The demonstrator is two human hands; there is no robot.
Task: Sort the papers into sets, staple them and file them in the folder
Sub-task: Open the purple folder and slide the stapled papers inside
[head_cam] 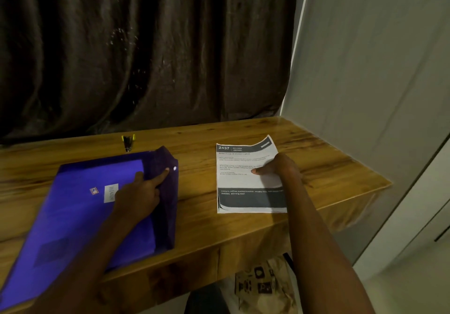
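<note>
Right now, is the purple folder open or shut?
Open, it seems. The folder's flap is turned out to the right, its snap button unfastened, while the left hand's finger presses near it.

Lower-left corner of the purple folder [80, 216] cut off by the frame edge; small print on the papers [246, 179] beside the folder too blurred to read.
</note>
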